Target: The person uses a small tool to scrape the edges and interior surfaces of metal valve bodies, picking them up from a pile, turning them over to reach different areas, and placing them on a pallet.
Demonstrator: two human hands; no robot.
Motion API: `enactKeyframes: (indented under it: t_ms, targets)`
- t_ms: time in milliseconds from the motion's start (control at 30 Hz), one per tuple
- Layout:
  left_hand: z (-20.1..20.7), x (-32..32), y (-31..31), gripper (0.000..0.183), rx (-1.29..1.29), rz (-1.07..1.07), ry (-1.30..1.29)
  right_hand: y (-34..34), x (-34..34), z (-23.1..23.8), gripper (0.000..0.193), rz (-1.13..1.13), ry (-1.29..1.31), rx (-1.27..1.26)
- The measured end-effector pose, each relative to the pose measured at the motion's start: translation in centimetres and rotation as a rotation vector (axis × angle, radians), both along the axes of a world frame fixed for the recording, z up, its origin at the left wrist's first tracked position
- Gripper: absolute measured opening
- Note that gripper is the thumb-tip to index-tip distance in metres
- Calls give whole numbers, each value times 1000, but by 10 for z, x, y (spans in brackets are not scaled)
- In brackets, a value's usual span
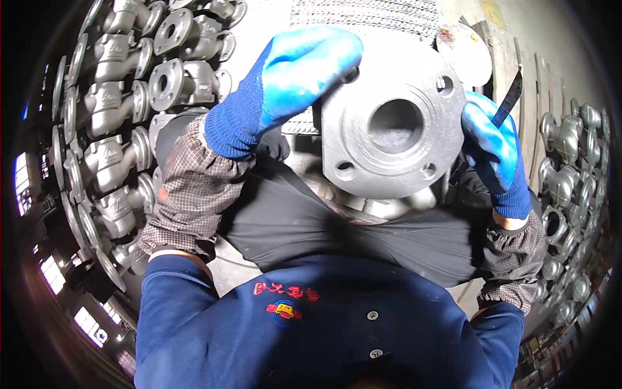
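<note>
I hold a grey cast-metal flanged valve body [389,123] up close to the camera, its round flange face with a centre bore and several bolt holes turned toward me. My left hand [295,74], in a blue glove, grips the flange's upper left edge. My right hand [492,146], also blue-gloved, presses against the flange's right edge and pinches a thin dark flat strip [508,97] that sticks up and to the right. A dark apron [311,220] lies beneath the casting.
Rows of similar grey flanged valve castings [116,110] are stacked on the left. More castings [570,181] line the right side. A ribbed grey mat [363,16] and a round metal disc [463,52] lie behind the held piece.
</note>
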State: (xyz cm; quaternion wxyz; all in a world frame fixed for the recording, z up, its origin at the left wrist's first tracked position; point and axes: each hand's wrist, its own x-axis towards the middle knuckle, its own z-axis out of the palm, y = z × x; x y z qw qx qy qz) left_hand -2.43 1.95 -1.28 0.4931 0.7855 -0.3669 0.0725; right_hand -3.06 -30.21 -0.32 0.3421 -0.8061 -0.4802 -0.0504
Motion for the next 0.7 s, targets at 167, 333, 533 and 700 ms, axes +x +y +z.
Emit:
enactKeyframes:
  t_ms: [167,333,533,700]
  targets:
    - [-6,2,24,23,191,286,-368,43,-19,-6,28,-90,285,129]
    - [-23,-4,50,11,80,411,23,93,-30,16,38,-184,716,280]
    - [-16,-5,59,22,-7,443,41,106,-14,25,28,-38,164,177]
    - [19,-20,60,33,220,646,-336,121,-6,24,33,-174,860,436]
